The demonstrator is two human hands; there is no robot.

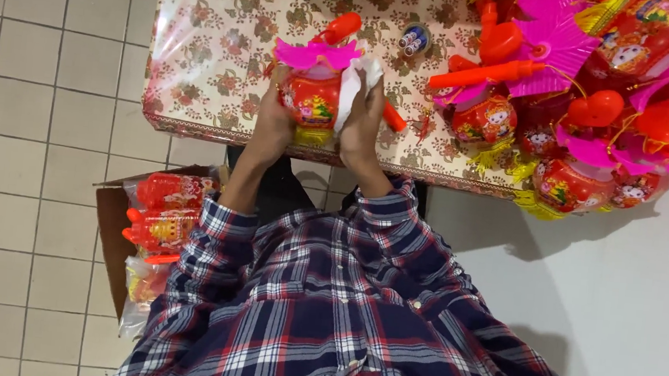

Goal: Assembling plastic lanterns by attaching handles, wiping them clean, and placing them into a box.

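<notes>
Sitting upright near the table's [200, 52] front edge, a red toy lantern [310, 100] with a pink frill is gripped between both hands: the left hand [274, 121] is wrapped round its side at nine o'clock, while the right hand [363, 121] at three o'clock pinches a white cloth [354, 84] against it. Finished lanterns [588, 98] are piled at two o'clock; a cardboard box [110, 224] of bagged ones lies at seven o'clock.

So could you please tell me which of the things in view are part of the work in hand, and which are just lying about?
In hand:
- red toy lantern, held by the left hand
- white cloth, pressed to it by the right hand

Lying about:
- heap of finished lanterns
- batteries
- box of wrapped lanterns on the floor
- orange handle on the table
</notes>
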